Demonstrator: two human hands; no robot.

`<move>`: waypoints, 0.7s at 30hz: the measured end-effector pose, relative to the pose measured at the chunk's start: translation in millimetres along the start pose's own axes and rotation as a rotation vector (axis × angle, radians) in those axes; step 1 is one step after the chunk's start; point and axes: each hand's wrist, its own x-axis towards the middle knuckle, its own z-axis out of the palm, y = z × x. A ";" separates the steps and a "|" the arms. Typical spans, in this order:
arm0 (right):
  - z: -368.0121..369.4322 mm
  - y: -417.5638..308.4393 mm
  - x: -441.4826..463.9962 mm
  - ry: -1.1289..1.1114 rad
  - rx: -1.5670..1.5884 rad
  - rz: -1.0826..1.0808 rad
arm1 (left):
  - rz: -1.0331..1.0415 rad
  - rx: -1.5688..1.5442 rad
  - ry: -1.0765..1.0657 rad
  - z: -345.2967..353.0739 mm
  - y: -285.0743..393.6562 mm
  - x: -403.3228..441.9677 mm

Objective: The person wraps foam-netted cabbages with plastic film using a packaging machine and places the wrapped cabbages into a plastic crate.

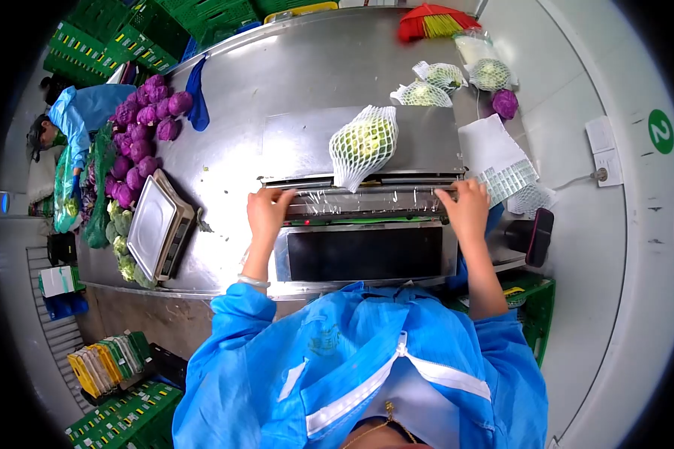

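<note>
Clear plastic film (pixel 367 200) stretches across the roller slot of a metal wrapping machine (pixel 427 251) in front of me. My left hand (pixel 268 215) pinches the film's edge at the left end, thumb and fingers closed. At the right end my right hand (pixel 466 212) grips the same edge between thumb and fingers. Just beyond the film, a pale green vegetable head in a white foam net (pixel 365 144) lies on the machine's metal top. The net's tail hangs toward the film, between my hands. A dark flat plate (pixel 365 254) faces me below the slot.
Purple cabbages (pixel 141 150) and a scale (pixel 157 224) are on the left, with a co-worker (pixel 86 123) beyond. Netted heads (pixel 425 93), a red brush (pixel 430 22) and a label sheet (pixel 509 179) lie to the right. A wall (pixel 577 224) bounds that side.
</note>
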 end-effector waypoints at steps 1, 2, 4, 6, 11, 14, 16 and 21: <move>6.1 -4.2 -9.2 -0.027 -0.145 0.041 | -0.027 -0.037 -0.027 12.1 8.6 -6.2; 17.2 -13.0 -11.9 -0.030 -0.212 0.030 | -0.080 0.052 -0.090 24.0 20.4 -9.6; 51.7 -13.4 -11.6 -0.044 -0.019 0.064 | 0.013 -0.088 -0.052 43.1 27.7 -11.2; 54.7 -1.5 -10.8 -0.118 0.291 0.010 | 0.100 -0.123 -0.062 36.8 23.2 -7.2; -44.8 12.2 -22.7 -0.650 1.270 0.139 | -0.207 -0.944 -0.854 -77.0 4.7 17.8; -76.3 -14.4 9.3 -0.568 1.772 0.001 | 0.131 -1.746 -0.870 -144.7 12.0 60.1; -64.2 -41.7 40.7 -0.406 1.893 -0.028 | 0.030 -2.024 -0.322 -151.0 53.9 81.4; -35.6 -58.1 81.7 -0.340 1.751 0.073 | 0.053 -1.120 -0.525 -37.9 36.3 119.6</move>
